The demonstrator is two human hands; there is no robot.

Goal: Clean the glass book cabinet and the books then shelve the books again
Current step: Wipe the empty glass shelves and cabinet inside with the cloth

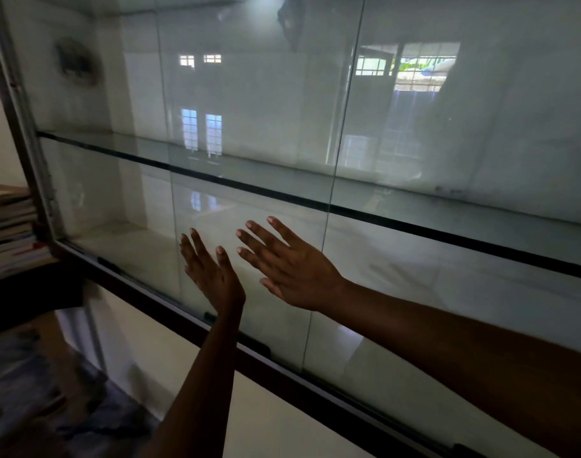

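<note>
Your cabinet [414, 133] has bare shelves and the books [8, 226] sit stacked beyond its left edge, so reshelving remains, while your left hand [213, 276] and right hand [295, 272], fingers spread and empty, are at its lower glass.

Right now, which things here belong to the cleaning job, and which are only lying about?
Job:
- cabinet, with no books inside
- shelf
- books, stacked outside on the left
- left hand and right hand, both open at the glass

Lying about:
- clutter at the lower left, too blurred to name
</note>
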